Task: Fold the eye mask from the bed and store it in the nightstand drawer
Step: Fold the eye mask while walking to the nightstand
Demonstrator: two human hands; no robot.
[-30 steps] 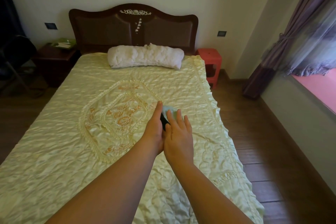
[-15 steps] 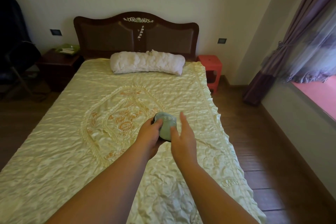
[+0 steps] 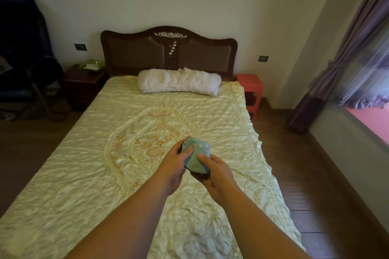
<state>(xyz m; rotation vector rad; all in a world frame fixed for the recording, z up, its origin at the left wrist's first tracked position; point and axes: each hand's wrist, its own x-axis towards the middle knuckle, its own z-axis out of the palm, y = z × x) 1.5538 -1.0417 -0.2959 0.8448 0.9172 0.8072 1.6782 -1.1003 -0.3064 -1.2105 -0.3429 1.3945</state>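
The eye mask (image 3: 196, 154) is pale blue-green with white lettering and a dark underside, folded into a small bundle. It is held just above the yellow quilted bedspread (image 3: 101, 174), right of the embroidered centre. My left hand (image 3: 175, 165) grips its left side with the thumb on top. My right hand (image 3: 217, 171) holds its right and lower side, thumb pressed on the fabric. The dark wooden nightstand (image 3: 84, 82) stands far left of the headboard; its drawer front is in shadow.
A white pillow (image 3: 179, 83) lies at the headboard (image 3: 168, 50). A red plastic stool (image 3: 250, 90) stands right of the bed. Green items (image 3: 90, 65) sit on the nightstand. A dark chair (image 3: 21, 52) is at far left, curtains (image 3: 353, 48) at right, wooden floor around.
The mask went from pressed flat on the bed under both hands to lifted off it, now gripped by both hands. The camera view rose and pulled back slightly.
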